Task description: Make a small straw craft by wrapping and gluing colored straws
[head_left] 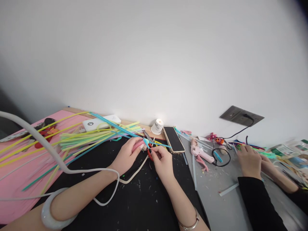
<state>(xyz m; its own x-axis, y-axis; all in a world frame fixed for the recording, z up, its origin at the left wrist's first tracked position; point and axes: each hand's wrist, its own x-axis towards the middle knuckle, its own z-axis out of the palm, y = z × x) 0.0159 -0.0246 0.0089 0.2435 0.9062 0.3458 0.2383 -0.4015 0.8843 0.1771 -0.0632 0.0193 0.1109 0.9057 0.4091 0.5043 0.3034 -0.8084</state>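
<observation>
My left hand (127, 154) is closed around a pink straw piece (137, 145) over the black mat (134, 199). My right hand (162, 160) pinches a thin blue straw (158, 144) right beside it, next to red-handled scissors (149, 152). Both hands nearly touch at the fingertips. A pile of long yellow, green and blue straws (91, 134) fans out to the left of my hands.
A lit candle (157, 126), a phone (173, 139) and a white power bank (101, 123) lie by the wall. A pink glue gun (198, 150) lies on the grey table. Another person's hands (252, 162) work at right. A white cable (60, 163) crosses my left arm.
</observation>
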